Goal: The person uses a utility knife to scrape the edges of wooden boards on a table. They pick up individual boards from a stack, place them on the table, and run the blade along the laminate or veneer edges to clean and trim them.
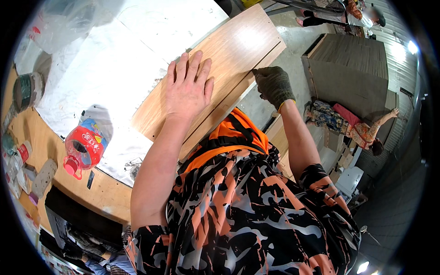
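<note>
The wooden board [233, 48] lies in front of me, its long axis slanting from near my left forearm up and away to the right, its far right corner reaching well past both of my hands. My left hand [188, 94] is bare and laid flat on its upper face, fingers spread and pointing away from me, palm down; it presses or rests there and has hold of nothing. The board is directly beneath that hand, so of the two the left is the nearer to its broad face.

My right hand [274, 87], in a dark knitted glove [277, 80], is at the near long edge instead, further to the right, with the board to its left and ahead of it. Its fingers are curled in, the tips meeting the narrow strip [271, 55] that runs parallel to the board along a dark line. From this angle I can't tell whether they pinch that edge, hold something small or merely touch it.

The board sits over the edge of a white sheet [128, 55] spread on the tabletop [107, 204]. Off to my left, well apart from both hands, stand a red-labelled bottle [94, 144] and, beyond it, a roll of tape [25, 91].
</note>
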Demonstrator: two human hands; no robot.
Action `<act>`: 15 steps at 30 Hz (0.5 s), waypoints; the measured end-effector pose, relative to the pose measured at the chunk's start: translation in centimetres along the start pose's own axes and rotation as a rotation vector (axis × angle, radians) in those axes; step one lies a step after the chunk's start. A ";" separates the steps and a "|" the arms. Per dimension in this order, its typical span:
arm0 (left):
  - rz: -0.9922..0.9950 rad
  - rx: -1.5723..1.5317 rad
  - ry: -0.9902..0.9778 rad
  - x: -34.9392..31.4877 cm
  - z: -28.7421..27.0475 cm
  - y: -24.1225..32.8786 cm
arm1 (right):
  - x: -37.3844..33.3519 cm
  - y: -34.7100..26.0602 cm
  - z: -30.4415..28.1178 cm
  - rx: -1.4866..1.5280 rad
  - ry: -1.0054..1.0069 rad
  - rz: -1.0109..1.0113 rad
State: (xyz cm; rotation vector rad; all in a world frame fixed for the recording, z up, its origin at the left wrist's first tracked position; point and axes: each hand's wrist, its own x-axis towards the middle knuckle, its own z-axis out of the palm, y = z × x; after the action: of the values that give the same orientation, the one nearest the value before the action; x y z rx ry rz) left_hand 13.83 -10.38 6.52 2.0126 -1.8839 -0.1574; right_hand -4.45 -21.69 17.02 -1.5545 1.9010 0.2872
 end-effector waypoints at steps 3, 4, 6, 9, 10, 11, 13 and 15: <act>-0.013 -0.011 -0.046 -0.1 0.1 0.1 | 0.5 2.5 2.4 -0.217 0.093 -0.330; -0.022 -0.013 -0.068 0.0 0.1 0.1 | -0.2 2.6 2.8 -0.211 0.089 -0.327; -0.020 -0.010 -0.075 0.0 0.0 0.0 | -1.6 2.0 3.3 -0.207 0.081 -0.318; -0.008 -0.010 -0.040 0.0 0.0 0.0 | -1.4 2.5 3.4 -0.152 0.158 -0.362; -0.003 -0.010 -0.020 0.0 0.1 0.0 | -1.1 2.6 3.0 -0.125 0.160 -0.315; 0.000 -0.007 -0.013 -0.1 0.2 0.0 | -0.9 2.3 2.6 -0.098 0.163 -0.270; 0.007 -0.002 0.004 -0.2 0.2 -0.1 | -1.1 1.0 1.6 -0.036 0.091 -0.076; 0.003 -0.006 -0.010 -0.1 0.1 -0.1 | -0.7 1.0 1.5 -0.043 0.092 -0.080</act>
State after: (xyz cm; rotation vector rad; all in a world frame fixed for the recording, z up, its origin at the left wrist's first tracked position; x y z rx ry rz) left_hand 13.88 -10.33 6.42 2.0085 -1.8911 -0.1721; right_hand -4.83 -20.02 16.08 -1.6936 1.9079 0.2263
